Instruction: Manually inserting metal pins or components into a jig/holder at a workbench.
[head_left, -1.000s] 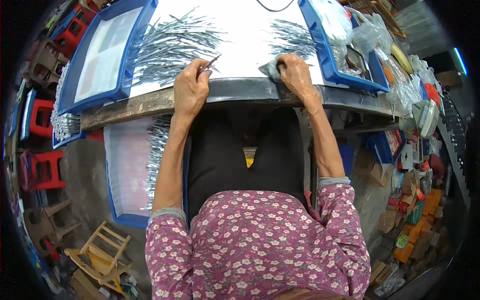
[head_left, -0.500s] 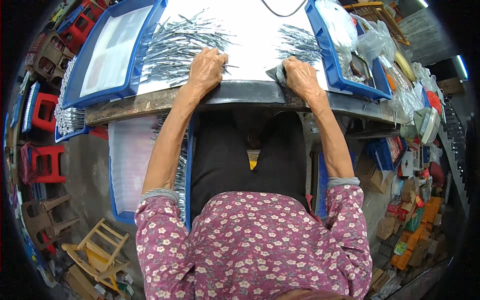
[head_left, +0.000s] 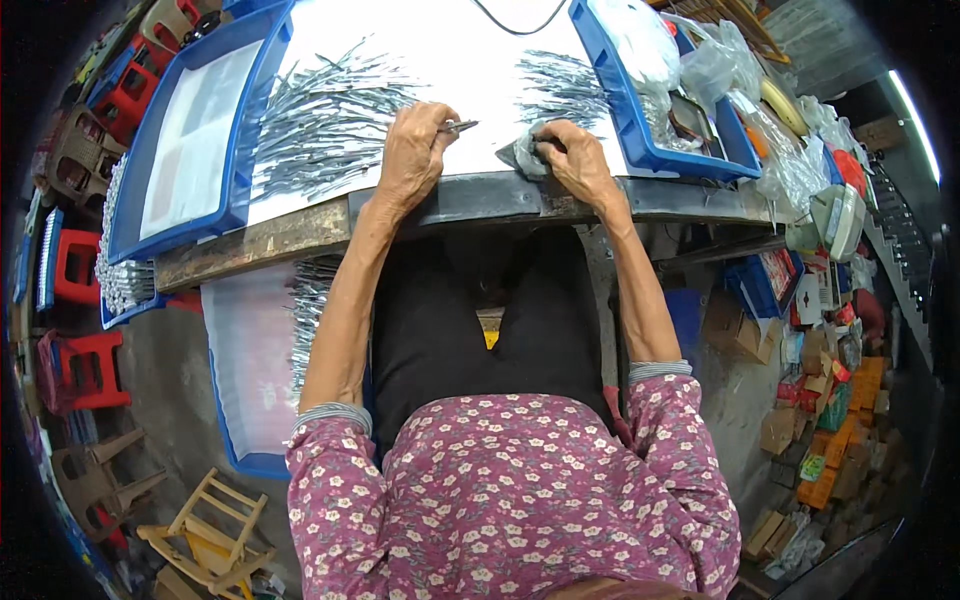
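Since the frame half a second ago, the left hand has moved off the edge of the larger pile toward the right hand, its thumb and fingertips now pinched nearly closed on a slender dark piece; whether one or several, I cannot tell. Both hands are near the front edge of the desk. The right hand is curled around a crumpled grey cloth, whose pointed corner faces the left hand. Held by so little, the piece could slip if the pinch loosens, and could then roll off the nearby edge. Beyond the left hand, a larger pile of metallic strips fans out, many crossed, so pulling one could drag neighbours along. A smaller pile lies past the right hand; a wide sweep of the cloth could scatter it. Flanking these are a left blue tray, lined in white, and a right blue tray holding plastic bags. Farthest off, a dark cable curves.
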